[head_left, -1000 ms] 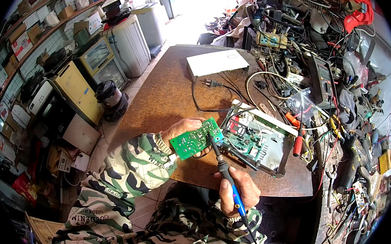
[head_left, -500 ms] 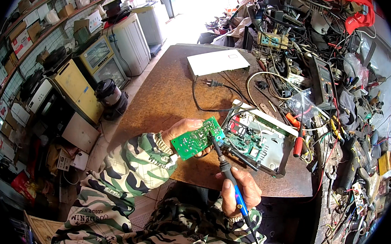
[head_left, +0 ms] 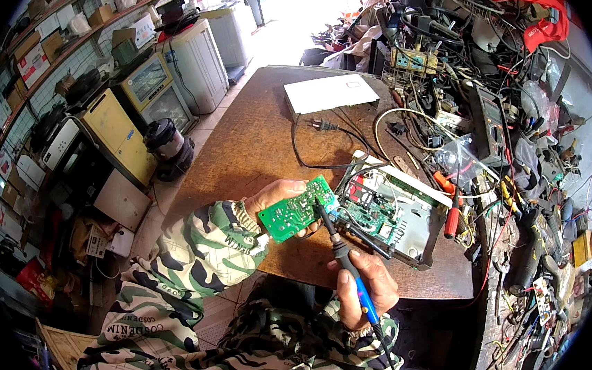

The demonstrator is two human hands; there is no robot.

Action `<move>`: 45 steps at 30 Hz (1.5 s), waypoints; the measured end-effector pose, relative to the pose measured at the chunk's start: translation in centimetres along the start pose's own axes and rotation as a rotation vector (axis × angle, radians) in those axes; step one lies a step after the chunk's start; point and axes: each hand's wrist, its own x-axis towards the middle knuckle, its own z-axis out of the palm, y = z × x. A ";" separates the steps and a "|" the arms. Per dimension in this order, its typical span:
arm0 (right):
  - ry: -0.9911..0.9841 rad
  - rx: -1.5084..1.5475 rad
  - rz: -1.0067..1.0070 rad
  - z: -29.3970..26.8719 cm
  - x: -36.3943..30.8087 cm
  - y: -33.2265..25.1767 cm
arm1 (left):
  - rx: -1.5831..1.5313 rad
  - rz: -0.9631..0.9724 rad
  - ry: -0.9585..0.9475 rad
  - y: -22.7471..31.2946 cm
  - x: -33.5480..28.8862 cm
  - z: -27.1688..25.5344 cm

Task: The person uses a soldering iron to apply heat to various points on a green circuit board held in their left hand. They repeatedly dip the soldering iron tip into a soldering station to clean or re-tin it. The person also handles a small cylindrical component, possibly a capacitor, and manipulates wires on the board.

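My left hand [head_left: 278,196] grips a green circuit board [head_left: 288,219] by its edge, solder side up and tilted, over the near part of the table. In my right hand [head_left: 366,288] is a soldering iron [head_left: 358,285] with a black and blue handle, held like a pen. Its tip reaches the board near the right edge; whether it touches a joint is too small to tell. Just to the right lies an opened metal device case [head_left: 413,239] with another green board [head_left: 366,217] and wires inside. The fingers of my left hand under the board are mostly hidden.
A white metal cover [head_left: 331,94] lies on the brown wooden table [head_left: 244,132], with a black power plug [head_left: 325,125] and cord before it. A red-handled screwdriver [head_left: 451,221], a multimeter [head_left: 488,127] and heaped cables crowd the right side. A dark canister [head_left: 167,143] stands left of the table.
My right hand and the soldering iron have shifted very slightly to the right. The board in my left hand has barely moved.
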 end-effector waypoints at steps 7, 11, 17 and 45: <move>0.038 0.070 -0.046 0.3 0.1 0.7 | -0.018 0.006 -0.022 -0.1 0.1 0.4; 0.050 0.064 -0.065 0.1 0.2 0.9 | 0.047 -0.024 -0.027 0.0 0.2 0.1; 0.010 0.051 -0.070 -0.1 0.2 0.9 | 0.050 -0.010 -0.047 -0.3 0.2 -0.2; 0.084 0.048 -0.038 0.3 -0.3 0.9 | -0.077 0.012 -0.174 -0.8 0.6 -1.4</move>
